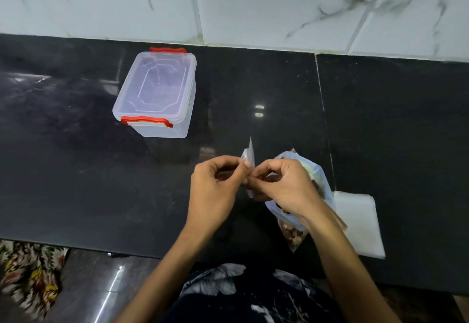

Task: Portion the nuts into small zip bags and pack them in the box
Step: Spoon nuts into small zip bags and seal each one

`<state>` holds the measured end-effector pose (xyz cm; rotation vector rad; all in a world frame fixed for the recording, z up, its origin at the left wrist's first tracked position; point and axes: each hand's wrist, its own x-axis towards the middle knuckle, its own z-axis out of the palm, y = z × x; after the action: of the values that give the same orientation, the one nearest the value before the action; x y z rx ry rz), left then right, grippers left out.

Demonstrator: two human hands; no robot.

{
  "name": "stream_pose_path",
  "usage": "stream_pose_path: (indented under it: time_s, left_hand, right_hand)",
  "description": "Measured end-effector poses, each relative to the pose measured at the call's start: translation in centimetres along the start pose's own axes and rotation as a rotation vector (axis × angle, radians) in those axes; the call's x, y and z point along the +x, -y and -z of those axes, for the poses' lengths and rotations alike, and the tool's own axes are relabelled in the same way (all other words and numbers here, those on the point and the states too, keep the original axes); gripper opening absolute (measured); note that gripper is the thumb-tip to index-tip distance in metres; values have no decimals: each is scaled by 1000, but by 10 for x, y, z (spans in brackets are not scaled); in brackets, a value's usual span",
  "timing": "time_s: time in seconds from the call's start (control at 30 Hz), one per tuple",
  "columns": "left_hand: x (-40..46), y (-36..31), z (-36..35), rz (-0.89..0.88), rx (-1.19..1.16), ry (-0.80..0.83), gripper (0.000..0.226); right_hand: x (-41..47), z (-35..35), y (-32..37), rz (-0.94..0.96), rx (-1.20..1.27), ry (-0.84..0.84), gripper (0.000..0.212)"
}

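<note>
— Seen on the black polished stone counter?
— Lidded clear plastic box with red clips near the back edge, left of centre.
— And nearer the front edge?
— Left hand and right hand pinching a small clear zip bag, upright between fingertips. Under the right wrist, large clear bag of brown nuts; beside it, flat white stack of bags.

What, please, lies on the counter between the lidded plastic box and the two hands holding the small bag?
Nothing: in the head view, only bare black counter separates the box from the left hand and right hand pinching the small zip bag.
</note>
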<state>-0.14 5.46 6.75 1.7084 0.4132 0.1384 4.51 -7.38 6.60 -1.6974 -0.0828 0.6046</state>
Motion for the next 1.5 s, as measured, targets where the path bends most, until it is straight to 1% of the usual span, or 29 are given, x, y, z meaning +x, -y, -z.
stream_pose_path:
  time_s: [0.1,0.17,0.23,0.33,0.4,0.47,0.67,0.77,0.83,0.9,0.97,1.03,1.1,1.17,1.23,1.33,1.37,1.43,1.5]
  left_hand:
    - [2,-4,5,32,-18,63,9]
    - [4,-7,8,54,-11,86,13]
    - [5,-7,10,17,122,74,14]
    - [4,-9,7,-68,399,8,13]
    - [6,-9,6,-67,500,26,15]
    - [11,-11,7,-55,566,37,19]
    - [16,-16,9,-9,596,46,19]
    - [19,-21,10,28,608,63,16]
    - [18,-22,13,13,632,60,13]
    - [12,-19,12,-33,655,48,14]
    - [5,-14,10,-73,677,14,20]
    - [8,-13,11,-104,679,-36,23]
    - [15,-16,15,-120,652,-69,20]
    - [18,-18,15,-130,625,-74,22]
    - [17,-16,12,-132,620,-91,27]
    - [18,-13,9,-137,575,-141,25]
    - [20,-13,10,-141,547,-144,23]
    - [23,-11,11,-172,484,-84,21]
    - [26,-6,11,-224,376,-22,21]
  right_hand:
    - [-2,1,2,-35,27,49,17]
    - [-5,0,3,-65,74,53,19]
    - [-8,-5,4,-84,18,16,17]
    - [-9,-20,0,-46,-161,-131,13]
    - [-11,-29,-2,-8,-298,-206,11]
    - [-12,-35,-2,6,-371,-254,11]
    - [-18,-47,1,4,-423,-326,17]
    - [-17,-49,-1,0,-424,-347,14]
    - [-14,-44,1,2,-485,-407,11]
    - [-13,-37,3,49,-546,-457,11]
    - [-14,-37,4,128,-610,-414,12]
    - [-14,-41,3,209,-620,-382,16]
    - [-12,-42,1,287,-641,-403,21]
    - [-8,-36,4,331,-734,-437,20]
    - [-4,-28,5,319,-780,-396,18]
    - [1,-25,6,235,-849,-189,29]
    - [1,-26,5,233,-858,-162,30]
    - [0,-27,7,217,-861,-155,26]
    - [-1,-27,11,230,-781,-175,13]
